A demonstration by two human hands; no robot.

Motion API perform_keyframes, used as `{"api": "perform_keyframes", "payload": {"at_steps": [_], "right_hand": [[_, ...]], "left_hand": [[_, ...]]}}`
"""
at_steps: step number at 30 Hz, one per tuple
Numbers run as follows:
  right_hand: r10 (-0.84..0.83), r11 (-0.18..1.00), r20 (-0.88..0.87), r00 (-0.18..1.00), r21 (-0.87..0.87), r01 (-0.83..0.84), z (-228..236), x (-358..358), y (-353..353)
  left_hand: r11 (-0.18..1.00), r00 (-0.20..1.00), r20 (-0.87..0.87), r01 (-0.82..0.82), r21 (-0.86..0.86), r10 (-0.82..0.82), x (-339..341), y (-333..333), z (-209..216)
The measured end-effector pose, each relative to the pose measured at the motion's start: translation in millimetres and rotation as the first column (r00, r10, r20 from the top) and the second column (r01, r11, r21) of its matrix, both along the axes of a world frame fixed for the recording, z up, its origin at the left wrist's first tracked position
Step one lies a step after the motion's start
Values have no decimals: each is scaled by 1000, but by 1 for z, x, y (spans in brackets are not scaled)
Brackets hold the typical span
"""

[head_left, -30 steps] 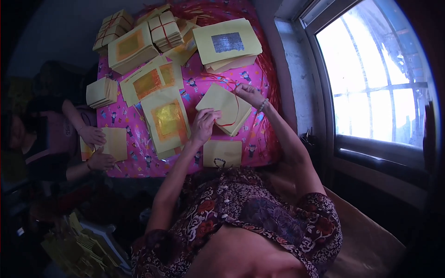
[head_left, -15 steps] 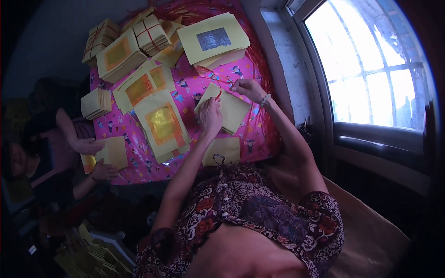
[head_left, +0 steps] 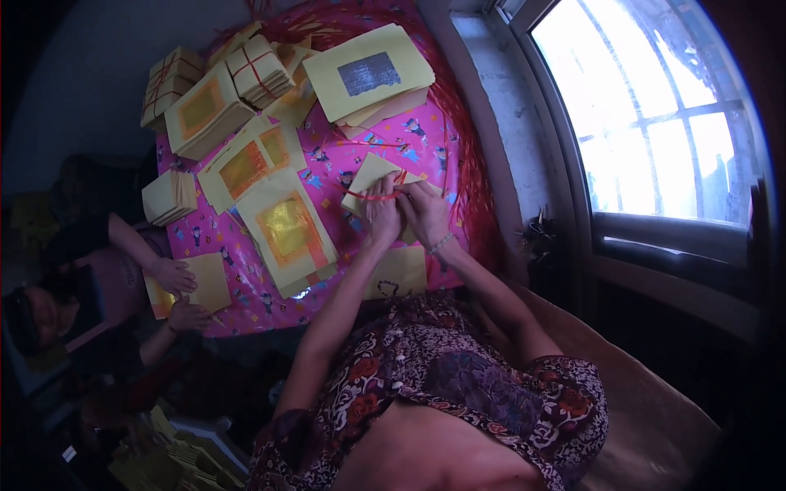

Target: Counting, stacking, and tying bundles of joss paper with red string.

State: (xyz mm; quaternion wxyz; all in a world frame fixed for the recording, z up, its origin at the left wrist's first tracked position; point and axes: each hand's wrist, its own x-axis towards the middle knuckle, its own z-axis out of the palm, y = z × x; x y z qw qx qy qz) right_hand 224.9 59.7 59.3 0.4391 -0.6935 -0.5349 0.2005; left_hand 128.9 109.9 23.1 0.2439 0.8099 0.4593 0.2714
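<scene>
A small stack of pale yellow paper [head_left: 375,168] lies on the pink patterned tablecloth [head_left: 332,159] in front of me, its near side covered by my hands. Over its top runs a thin red ribbon [head_left: 378,196]. My left hand [head_left: 382,217] rests on the stack with its fingers closed on the ribbon. Right beside it, almost touching, my right hand [head_left: 426,216] pinches the ribbon too. Their fingertips meet above the paper, so the exact crossing of the ribbon is hidden. A flat yellow sheet [head_left: 403,272] lies at the table edge nearest me.
A tall stack of yellow paper with a silver square [head_left: 370,74] stands beyond my hands. Ribbon-tied bundles [head_left: 259,69] and sheets with gold squares [head_left: 282,222] fill the left. Loose red ribbons [head_left: 468,139] hang along the right edge. Another person's hands [head_left: 176,278] press paper at left.
My right hand has come left and down to meet my left hand over the stack, bringing the ribbon across it. The other person's hands have shifted slightly on their paper.
</scene>
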Motion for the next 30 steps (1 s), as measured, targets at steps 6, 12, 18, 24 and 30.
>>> {"api": "perform_keyframes", "payload": {"at_steps": [6, 12, 18, 24, 30], "right_hand": [[-61, 998, -86, 994, 20, 63, -8, -2, -4], [92, 981, 33, 995, 170, -97, -11, 5, 1], [58, 997, 3, 998, -43, -58, -7, 2, -8], [67, 997, 45, 997, -38, -65, -13, 5, -2], [-94, 989, -56, 994, -124, 86, -7, 17, 28]], "left_hand": [[992, 994, 16, 107, -61, -107, 0, 5, 3], [985, 993, 112, 48, -164, -30, -1, 8, -4], [988, 981, 183, -35, -152, 63, 4, 9, -11], [964, 961, 263, -9, -265, 81, 2, 11, -15], [982, 960, 279, 22, -186, 32, -2, 16, -16]]}}
